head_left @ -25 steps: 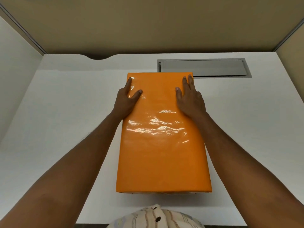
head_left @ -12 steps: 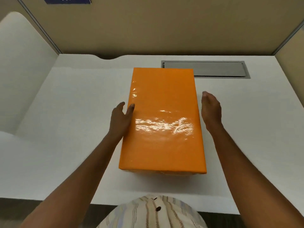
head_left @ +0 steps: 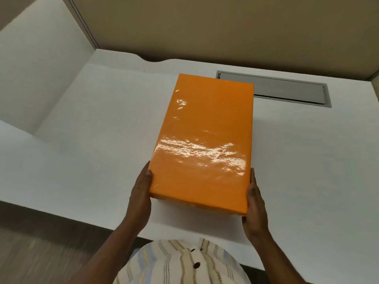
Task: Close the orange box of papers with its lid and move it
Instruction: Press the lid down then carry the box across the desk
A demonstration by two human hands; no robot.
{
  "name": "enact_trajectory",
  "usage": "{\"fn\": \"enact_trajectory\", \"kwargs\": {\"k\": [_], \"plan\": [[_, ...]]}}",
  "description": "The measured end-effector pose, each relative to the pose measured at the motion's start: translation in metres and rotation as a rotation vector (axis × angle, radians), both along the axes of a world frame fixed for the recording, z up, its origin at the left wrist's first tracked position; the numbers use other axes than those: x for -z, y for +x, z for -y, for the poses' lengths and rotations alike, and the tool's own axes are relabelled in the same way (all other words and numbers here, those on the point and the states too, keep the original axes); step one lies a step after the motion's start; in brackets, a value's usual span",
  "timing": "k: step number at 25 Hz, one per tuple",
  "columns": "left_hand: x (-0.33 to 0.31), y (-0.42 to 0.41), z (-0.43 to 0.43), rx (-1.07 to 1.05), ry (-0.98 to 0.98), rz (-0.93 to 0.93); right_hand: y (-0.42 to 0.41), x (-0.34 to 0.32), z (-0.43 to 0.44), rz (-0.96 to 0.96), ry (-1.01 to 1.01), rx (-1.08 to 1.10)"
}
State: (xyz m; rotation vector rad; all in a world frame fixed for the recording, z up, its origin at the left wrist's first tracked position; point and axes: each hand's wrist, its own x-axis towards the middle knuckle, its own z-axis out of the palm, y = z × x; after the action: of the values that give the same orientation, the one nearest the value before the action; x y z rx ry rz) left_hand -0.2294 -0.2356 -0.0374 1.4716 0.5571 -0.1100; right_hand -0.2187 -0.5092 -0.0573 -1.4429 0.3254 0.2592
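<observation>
The orange box (head_left: 205, 140) has its glossy orange lid on top, so the papers inside are hidden. It stands lengthwise on the white desk (head_left: 92, 150), its near end close to the desk's front edge. My left hand (head_left: 140, 193) presses flat against the box's near left side. My right hand (head_left: 254, 201) presses against the near right side. Both hands clamp the near end between them. I cannot tell whether the box rests on the desk or is slightly raised.
A grey cable hatch (head_left: 287, 91) is set into the desk behind the box on the right. Beige partition walls (head_left: 225, 27) close the back, and a white side panel (head_left: 37, 68) stands on the left. My striped shirt (head_left: 180, 263) shows below.
My hands left the lid's top, slid back along the box's sides and now grip its near end. The view has tilted and shifted toward the left.
</observation>
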Motion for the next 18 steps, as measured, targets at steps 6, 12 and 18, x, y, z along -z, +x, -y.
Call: {"fn": "enact_trajectory", "kwargs": {"k": [6,12,18], "plan": [[0.005,0.001,0.005,-0.062,-0.005,0.045,0.002,0.002,0.0,-0.035,0.049,0.025],[0.01,0.015,-0.023,-0.035,-0.06,0.099,0.019,-0.006,-0.026,-0.018,0.114,0.135],[-0.009,0.076,-0.123,-0.101,-0.036,0.146,0.089,-0.026,-0.13,0.058,0.091,0.144]]}}
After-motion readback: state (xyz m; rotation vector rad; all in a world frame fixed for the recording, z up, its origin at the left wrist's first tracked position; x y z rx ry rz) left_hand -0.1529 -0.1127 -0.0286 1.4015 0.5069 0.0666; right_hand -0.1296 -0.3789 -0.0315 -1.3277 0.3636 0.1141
